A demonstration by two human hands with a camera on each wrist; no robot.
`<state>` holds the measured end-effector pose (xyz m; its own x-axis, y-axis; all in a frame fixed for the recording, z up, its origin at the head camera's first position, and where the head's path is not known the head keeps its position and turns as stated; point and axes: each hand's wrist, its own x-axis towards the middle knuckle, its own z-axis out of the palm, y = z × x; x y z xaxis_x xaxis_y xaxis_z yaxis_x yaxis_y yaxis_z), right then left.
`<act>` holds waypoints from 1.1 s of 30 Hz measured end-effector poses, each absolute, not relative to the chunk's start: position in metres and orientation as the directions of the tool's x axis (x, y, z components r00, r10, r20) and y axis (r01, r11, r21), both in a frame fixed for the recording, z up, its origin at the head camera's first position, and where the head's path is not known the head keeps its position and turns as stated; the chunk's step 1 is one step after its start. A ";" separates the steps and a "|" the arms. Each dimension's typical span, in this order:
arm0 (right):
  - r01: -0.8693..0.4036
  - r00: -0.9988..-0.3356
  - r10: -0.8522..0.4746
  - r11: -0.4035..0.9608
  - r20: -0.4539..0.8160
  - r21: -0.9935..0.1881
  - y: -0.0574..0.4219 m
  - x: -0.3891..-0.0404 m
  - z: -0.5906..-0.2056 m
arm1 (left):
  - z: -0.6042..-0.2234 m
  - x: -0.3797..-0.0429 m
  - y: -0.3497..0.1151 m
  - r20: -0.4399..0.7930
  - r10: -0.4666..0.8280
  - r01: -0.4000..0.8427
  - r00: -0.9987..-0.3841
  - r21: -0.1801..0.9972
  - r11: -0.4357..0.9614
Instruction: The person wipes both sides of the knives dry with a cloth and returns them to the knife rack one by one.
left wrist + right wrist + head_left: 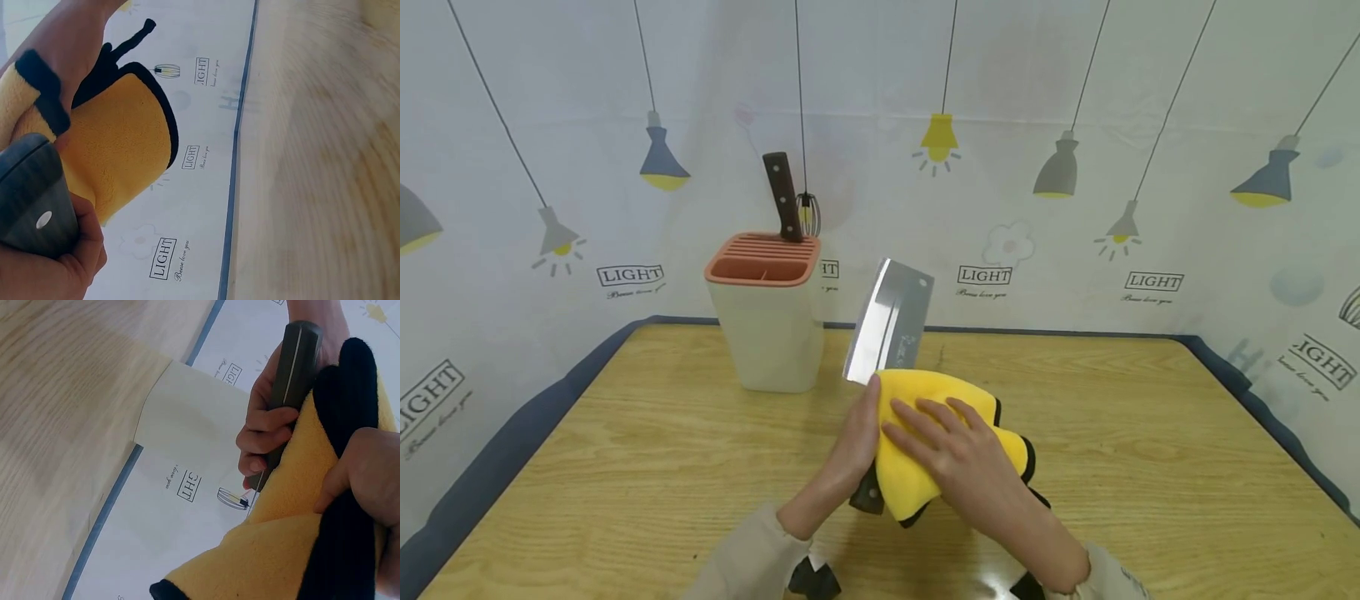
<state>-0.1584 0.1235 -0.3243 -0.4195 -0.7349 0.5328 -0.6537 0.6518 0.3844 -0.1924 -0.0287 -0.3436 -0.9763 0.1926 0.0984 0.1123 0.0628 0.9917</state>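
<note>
A cleaver (pixel 891 321) is held above the table, its broad shiny blade tilted up and away from me. My left hand (pixel 852 446) grips its dark riveted handle (pixel 294 372), and the right wrist view shows those fingers curled round it. Over the lower blade lies a yellow cloth (pixel 936 387) with black edging, which hides that part of the steel. My right hand (pixel 962 458) holds the cloth against the blade, fingers spread on top. In the right wrist view, its thumb (pixel 337 481) lies on the cloth's other side.
A white knife block (pixel 771 337) with an orange slotted top stands at the back left of the wooden table (pixel 1120 442). One dark-handled knife (pixel 782 196) is upright in it. A lamp-printed curtain (pixel 880 192) hangs behind the table and along its sides.
</note>
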 end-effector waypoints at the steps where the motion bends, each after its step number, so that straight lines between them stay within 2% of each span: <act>1: -0.657 -0.426 -0.731 0.655 0.532 0.374 0.124 -0.159 -0.324 | -0.344 -0.192 -0.029 0.109 0.193 0.124 -0.975 0.990 0.072; 6: -0.654 -0.441 -0.710 0.673 0.549 0.345 0.124 -0.163 -0.323 | -0.343 -0.192 -0.028 0.133 0.199 0.157 -0.971 0.982 0.107; 19: -0.669 -0.471 -0.637 0.709 0.610 0.224 0.126 -0.168 -0.329 | -0.340 -0.191 -0.030 0.121 0.231 0.150 -0.965 0.982 0.115; 33: -0.693 -0.497 -0.603 0.709 0.624 0.133 0.127 -0.167 -0.333 | -0.337 -0.189 -0.032 0.086 0.216 0.100 -0.973 0.994 0.052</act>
<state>-0.1668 0.1274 -0.3325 -0.4970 -0.6026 0.6244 -0.6926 0.7090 0.1329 -0.1893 -0.0317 -0.3373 -0.9725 0.2162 0.0864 0.0998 0.0519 0.9937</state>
